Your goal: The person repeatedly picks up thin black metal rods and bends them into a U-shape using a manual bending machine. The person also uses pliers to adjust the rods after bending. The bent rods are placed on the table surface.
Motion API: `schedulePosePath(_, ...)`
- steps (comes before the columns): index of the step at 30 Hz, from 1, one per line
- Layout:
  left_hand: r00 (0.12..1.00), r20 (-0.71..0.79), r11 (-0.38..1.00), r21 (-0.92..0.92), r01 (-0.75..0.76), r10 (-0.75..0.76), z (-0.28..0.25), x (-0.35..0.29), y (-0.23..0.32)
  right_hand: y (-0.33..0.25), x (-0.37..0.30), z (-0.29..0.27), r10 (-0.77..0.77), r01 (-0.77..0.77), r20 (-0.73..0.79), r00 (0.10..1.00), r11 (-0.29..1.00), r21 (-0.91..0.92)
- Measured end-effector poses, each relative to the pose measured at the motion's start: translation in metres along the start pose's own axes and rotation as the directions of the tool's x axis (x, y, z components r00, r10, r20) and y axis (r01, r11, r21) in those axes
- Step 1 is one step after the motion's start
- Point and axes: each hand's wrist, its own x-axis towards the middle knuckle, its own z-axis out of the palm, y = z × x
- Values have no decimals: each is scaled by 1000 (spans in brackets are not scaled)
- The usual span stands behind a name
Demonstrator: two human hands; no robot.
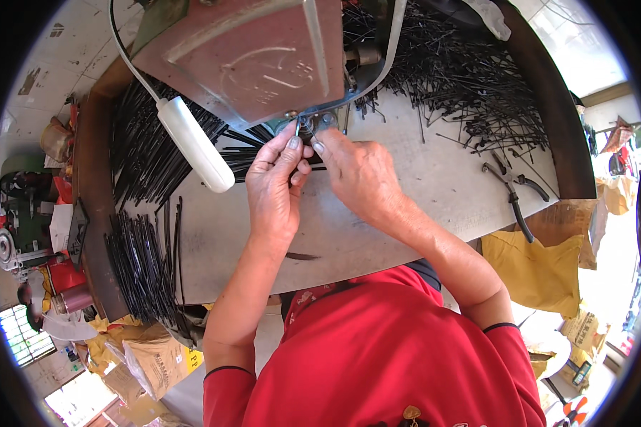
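Both hands meet under the front of a reddish-brown cast machine [256, 60], by its small metal working parts. My left hand [274, 178] is closed, thumb and forefinger pinching what looks like a thin dark rod, mostly hidden by the fingers. Just right of it, my right hand [363, 174] is closed too, its fingertips pinched at the same spot. Whatever lies in the right fingertips is too small to make out. Behind the left hand, thin black rods [238, 158] lie on the pale metal worktop [349, 235].
A white lamp [196, 146] on a bent stem hangs left of my hands. Bundled black rods [141, 267] line the left side; a loose heap of thin black rods [470, 92] covers the back right. Pliers [511, 188] lie near the right edge. A raised brown rim [559, 128] borders the worktop.
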Motion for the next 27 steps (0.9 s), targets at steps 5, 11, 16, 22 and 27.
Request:
schedulePosePath(5, 1000, -9, 999, 37, -13, 14, 0, 0, -1, 2, 0, 3, 10, -10, -14, 1000, 1000, 16)
schedulePosePath(11, 999, 6, 998, -36, 52, -51, 1, 0, 2, 1, 2, 8, 22, -18, -41, 999, 996, 84)
schedulePosePath(16, 987, 30, 882, 445, -154, 157, -6, 4, 13, 1, 8, -3, 9, -11, 43, 999, 999, 46)
schedulePosePath(22, 977, 154, 639, 740, -211, 144, -8, 14, 40, 3, 27, -25, -131, 57, 302, 944, 968, 242)
schedulePosePath(27, 969, 100, 710, 664, -235, 228, -8, 7, 25, 3, 4, -2, -14, -17, 120, 993, 966, 257)
